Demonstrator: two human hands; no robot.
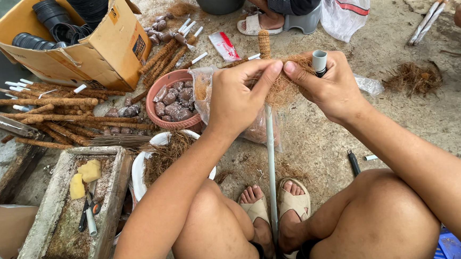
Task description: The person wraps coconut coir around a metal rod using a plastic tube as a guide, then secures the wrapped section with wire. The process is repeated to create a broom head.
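While the white pole [270, 159] is standing upright between the feet, the left hand [235, 98] and right hand [330, 87] are pinching brown fibre [284, 86] around its far end, the right also clasping a grey tube [319, 61].

Rough, matt brown coconut fibre [284, 86] is bristling around a smooth, pale plastic pipe [270, 159]. Dry, hairy fibre is also covering the finished sticks [53, 101]. The cardboard box [103, 52] is looking matt and papery, the black pots [53, 17] glossy plastic, the trough [34, 232] coarse, weathered concrete.
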